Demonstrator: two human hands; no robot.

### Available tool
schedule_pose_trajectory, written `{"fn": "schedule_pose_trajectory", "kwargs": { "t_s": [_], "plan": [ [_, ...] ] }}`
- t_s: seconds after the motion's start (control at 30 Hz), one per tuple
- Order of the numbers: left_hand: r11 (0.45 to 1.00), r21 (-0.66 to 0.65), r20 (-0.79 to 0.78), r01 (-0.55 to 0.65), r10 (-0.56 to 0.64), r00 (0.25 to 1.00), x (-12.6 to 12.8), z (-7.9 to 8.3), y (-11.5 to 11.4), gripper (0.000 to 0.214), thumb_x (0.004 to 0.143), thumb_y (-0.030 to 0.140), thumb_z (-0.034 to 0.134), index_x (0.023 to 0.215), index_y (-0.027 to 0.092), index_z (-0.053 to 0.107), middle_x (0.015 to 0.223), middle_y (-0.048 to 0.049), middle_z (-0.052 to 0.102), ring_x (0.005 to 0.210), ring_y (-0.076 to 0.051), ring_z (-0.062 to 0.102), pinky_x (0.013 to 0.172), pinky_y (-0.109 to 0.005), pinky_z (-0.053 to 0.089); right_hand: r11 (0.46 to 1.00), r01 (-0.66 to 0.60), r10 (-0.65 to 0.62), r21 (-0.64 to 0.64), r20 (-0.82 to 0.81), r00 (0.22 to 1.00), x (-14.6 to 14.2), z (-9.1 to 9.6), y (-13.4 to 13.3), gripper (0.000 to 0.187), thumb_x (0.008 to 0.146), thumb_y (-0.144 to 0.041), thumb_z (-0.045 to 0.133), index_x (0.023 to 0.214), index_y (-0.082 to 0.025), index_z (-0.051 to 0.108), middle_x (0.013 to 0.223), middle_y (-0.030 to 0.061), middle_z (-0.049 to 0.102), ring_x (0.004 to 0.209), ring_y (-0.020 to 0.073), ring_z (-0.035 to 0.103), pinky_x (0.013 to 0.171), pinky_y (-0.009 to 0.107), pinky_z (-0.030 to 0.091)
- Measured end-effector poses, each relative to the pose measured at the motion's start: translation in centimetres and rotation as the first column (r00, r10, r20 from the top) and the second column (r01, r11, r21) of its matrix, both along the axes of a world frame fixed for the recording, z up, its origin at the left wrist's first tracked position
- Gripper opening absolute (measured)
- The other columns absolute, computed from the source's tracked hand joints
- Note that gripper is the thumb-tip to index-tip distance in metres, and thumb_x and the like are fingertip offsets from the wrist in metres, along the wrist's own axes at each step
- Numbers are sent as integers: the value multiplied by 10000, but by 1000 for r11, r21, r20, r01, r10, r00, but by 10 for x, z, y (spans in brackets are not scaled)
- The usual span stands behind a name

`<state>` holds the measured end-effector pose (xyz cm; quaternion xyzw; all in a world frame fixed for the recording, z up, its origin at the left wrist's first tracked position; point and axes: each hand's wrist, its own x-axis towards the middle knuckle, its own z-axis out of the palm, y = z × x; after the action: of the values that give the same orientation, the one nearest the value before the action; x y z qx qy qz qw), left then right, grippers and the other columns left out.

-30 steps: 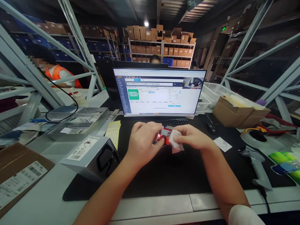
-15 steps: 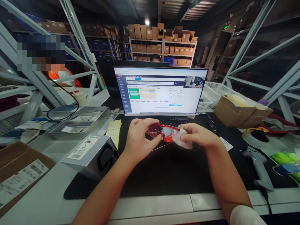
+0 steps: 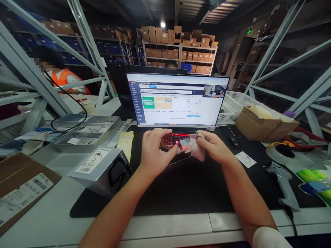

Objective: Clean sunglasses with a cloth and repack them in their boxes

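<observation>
Red-lensed glasses (image 3: 167, 140) are held up in front of the keyboard, their lens shiny and speckled with light. My left hand (image 3: 154, 150) is closed around their left end, thumb below and fingers above. My right hand (image 3: 212, 146) is closed on a pale, thin cloth (image 3: 198, 153) at the right end of the glasses, and its fingers hide part of that end. To the left of my left forearm stands a grey box (image 3: 99, 170) with a picture of eyewear on its label.
A lit monitor (image 3: 176, 103) stands behind my hands. Right of my forearm lie a barcode scanner (image 3: 283, 182), a mouse (image 3: 233, 140) and a white card (image 3: 245, 159). Grey trays (image 3: 90, 137) and a cardboard box (image 3: 26, 189) are at left; a person in an orange vest (image 3: 67, 79) sits beyond.
My right hand has shifted slightly left with the cloth, uncovering more of the white card. The glasses have turned a little in my left hand. The person at left has moved their head.
</observation>
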<state>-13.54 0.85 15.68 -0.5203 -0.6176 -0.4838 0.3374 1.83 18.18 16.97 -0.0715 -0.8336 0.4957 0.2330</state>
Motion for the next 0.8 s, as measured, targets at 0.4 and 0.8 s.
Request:
{"fn": "schedule_pose_trajectory", "kwargs": {
  "t_s": [0.4, 0.8],
  "plan": [
    [985, 170, -25, 15, -10, 1000, -1, 1, 4, 378, 801, 85, 670, 1148, 225, 622, 1017, -46, 595, 945, -197, 623, 834, -372, 548, 866, 425, -501, -264, -457, 735, -27, -21, -40, 436, 1021, -498, 445, 1314, -225, 617, 1412, 99, 580, 1361, 234, 501, 1173, 408, 363],
    [995, 90, 149, 32, -45, 988, 12, -18, 23, 327, 768, 112, 671, 1071, 210, 597, 1016, -45, 608, 924, -189, 625, 772, -337, 553, 626, -96, -280, -774, -338, 899, -37, -14, -94, 513, 976, -596, 406, 1287, -234, 596, 1308, 87, 661, 1283, 262, 589, 1069, 470, 520]
  ]
}}
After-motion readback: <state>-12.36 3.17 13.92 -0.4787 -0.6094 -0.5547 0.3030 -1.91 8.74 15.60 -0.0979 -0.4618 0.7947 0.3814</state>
